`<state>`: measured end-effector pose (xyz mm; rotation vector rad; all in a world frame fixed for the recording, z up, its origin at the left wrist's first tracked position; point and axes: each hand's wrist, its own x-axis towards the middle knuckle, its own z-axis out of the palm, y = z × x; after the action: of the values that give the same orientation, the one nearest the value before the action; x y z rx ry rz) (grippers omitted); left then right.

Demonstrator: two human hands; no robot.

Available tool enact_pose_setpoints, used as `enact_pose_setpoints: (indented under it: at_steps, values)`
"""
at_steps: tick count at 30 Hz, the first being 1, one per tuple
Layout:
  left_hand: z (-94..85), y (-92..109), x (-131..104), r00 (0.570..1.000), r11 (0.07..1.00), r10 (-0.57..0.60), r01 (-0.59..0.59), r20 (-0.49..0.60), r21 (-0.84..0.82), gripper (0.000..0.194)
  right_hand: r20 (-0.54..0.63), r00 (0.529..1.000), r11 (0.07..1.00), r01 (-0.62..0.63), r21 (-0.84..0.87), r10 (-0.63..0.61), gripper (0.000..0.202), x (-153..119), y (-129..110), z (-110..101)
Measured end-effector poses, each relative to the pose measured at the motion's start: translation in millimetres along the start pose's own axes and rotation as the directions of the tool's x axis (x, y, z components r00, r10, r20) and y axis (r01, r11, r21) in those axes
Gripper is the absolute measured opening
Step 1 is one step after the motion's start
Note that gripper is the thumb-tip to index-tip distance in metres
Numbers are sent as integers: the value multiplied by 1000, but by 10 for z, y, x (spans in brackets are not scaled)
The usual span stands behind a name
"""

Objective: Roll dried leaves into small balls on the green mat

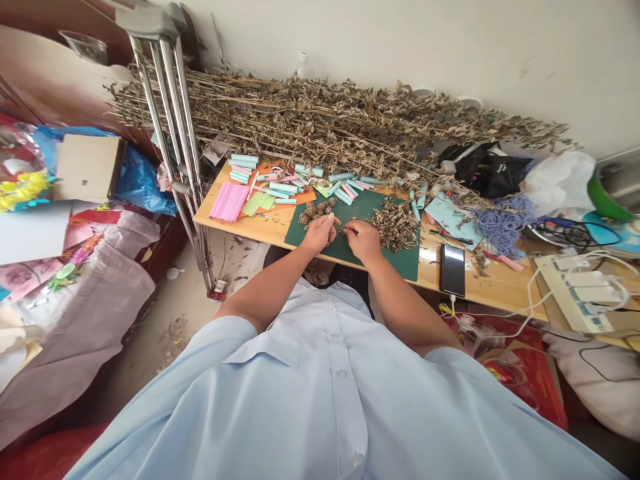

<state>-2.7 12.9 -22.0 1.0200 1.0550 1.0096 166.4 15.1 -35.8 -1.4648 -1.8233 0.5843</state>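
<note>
On the dark green mat (350, 252), near the table's front edge, both hands are close together with a small gap between them. My left hand (321, 233) is closed, its fingers curled round something too small to make out, just below a cluster of brown dried balls (320, 210). The fingers of my right hand (361, 239) are pinched together, and what they hold is hidden or too small to tell. To the right of it lies a loose pile of dried leaves (395, 223).
Long bundles of dried stalks (300, 120) lie along the wall. Rolled paper pieces (285, 187) and pink paper (230, 202) are at the left. A phone (453, 270), purple cord (506, 223) and a power strip (575, 293) sit at the right. Metal crutches (173, 127) lean at the left.
</note>
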Motion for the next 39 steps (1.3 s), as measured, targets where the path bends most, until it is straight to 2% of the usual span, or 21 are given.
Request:
enact_pose_setpoints:
  at_steps: [4, 11, 16, 20, 24, 27, 32, 36, 39]
  values:
    - [-6, 29, -18, 1000, 1000, -2, 2, 4, -7, 59, -20, 1000, 1000, 14, -1, -14, 15, -16, -59, -11]
    - [-23, 37, -21, 1000, 1000, -3, 3, 27, 3, 65, -44, 998, 999, -47, -24, 46, 17, -51, -71, 11]
    - [-29, 7, 0, 999, 999, 30, -31, 42, 13, 64, -76, 997, 999, -34, 20, 35, 18, -108, -241, -23]
    - [-19, -15, 28, 999, 999, 22, -23, 24, 38, 64, 10, 999, 994, 48, 96, -49, 16, -128, -427, -34]
    - [-5, -20, 62, 1000, 999, 6, -6, 12, 53, 68, 52, 998, 994, 38, 98, -43, 10, -80, -491, 7]
    - [-8, -6, 77, 1000, 998, -2, 2, 1, 68, 65, 21, 1000, 994, -7, 105, 5, 5, -51, -492, 40]
    - [-29, 12, 81, 999, 996, 52, -53, 15, 70, 49, 13, 999, 978, -42, 203, 41, 7, -81, -506, 70]
    - [-19, 31, 63, 999, 995, 37, -34, -22, 95, 44, 15, 999, 973, -41, 228, 39, 14, -152, -502, -16]
    - [2, 54, 44, 998, 989, 56, -52, -23, 141, 44, -63, 994, 980, -81, 183, 94, 20, -240, -409, -224]
